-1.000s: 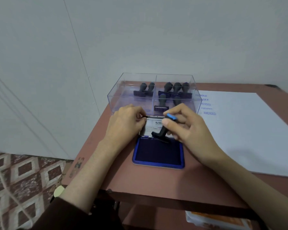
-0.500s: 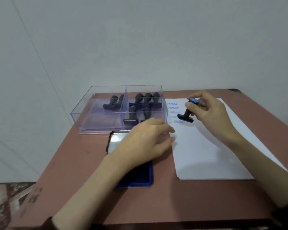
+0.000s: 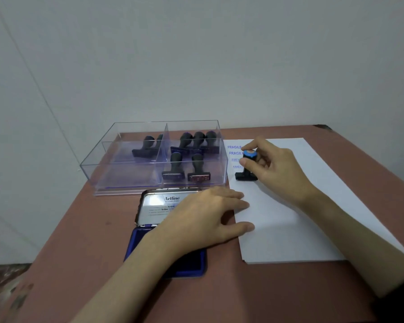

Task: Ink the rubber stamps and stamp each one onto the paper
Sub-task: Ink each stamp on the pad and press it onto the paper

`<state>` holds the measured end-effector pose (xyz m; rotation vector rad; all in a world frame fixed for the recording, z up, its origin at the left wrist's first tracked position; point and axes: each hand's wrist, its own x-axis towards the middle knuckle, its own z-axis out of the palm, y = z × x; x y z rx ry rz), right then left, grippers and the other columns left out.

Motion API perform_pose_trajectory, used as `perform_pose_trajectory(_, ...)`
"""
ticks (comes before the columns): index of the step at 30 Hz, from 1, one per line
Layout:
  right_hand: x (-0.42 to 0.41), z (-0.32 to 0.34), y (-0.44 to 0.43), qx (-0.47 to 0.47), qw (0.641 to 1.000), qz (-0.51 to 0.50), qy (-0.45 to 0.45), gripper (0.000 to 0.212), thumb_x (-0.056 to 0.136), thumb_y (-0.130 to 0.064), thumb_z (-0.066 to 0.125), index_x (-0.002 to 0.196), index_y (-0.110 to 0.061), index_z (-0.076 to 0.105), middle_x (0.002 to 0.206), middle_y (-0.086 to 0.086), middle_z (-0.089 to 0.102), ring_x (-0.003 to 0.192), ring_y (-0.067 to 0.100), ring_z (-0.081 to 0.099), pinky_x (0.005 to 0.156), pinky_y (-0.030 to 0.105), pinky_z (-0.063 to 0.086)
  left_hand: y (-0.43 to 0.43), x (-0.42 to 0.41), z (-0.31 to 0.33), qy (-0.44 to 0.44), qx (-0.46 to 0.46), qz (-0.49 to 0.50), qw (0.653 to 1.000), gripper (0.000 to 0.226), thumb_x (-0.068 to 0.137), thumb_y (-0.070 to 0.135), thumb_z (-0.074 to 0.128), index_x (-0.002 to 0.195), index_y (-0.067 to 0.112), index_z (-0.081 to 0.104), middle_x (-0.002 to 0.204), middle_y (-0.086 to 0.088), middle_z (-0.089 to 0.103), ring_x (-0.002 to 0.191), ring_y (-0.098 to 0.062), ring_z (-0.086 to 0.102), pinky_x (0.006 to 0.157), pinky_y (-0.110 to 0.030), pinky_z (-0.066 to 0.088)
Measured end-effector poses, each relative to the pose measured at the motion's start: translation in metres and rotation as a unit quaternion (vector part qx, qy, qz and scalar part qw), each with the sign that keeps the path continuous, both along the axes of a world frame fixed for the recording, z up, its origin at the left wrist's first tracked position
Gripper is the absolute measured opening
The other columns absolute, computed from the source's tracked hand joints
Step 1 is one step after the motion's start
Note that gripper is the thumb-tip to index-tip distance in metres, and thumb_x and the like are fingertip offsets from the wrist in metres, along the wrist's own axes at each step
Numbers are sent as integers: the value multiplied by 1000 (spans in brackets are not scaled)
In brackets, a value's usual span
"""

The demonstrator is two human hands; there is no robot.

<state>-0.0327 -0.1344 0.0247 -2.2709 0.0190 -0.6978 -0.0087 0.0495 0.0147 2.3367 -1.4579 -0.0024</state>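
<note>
My right hand (image 3: pixel 276 170) grips a black rubber stamp with a blue cap (image 3: pixel 247 168), its base down on the white paper (image 3: pixel 301 217) below several blue prints such as FRAGILE. My left hand (image 3: pixel 205 220) lies flat with straight fingers, fingertips on the paper's left edge, the palm over the open blue ink pad (image 3: pixel 189 264). The pad's raised lid (image 3: pixel 159 206) reads Artline. Several more black stamps (image 3: pixel 191 157) stand in a clear plastic box (image 3: pixel 126 180).
The brown table (image 3: pixel 84 241) ends at the left, with patterned floor below. A grey wall rises close behind the box. The table's far right corner (image 3: pixel 322 127) lies beyond the paper.
My right hand carried the stamp from the ink pad across to the paper and lowered it onto the sheet. My left hand left the pad's lid and settled flat on the paper's edge.
</note>
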Motion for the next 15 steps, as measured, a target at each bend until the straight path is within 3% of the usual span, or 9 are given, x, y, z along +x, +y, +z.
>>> perform_pose_trajectory(15,-1,-6,3,-13,1000,-4,-22,12,85,-11,65,84,-13,53,51,-4,38,50,11,33,49,12,31,-1,2,-1,2,5,5,1000,55,79,63,45,124,34,57,136,16,49,124,0,42,101,-28,40)
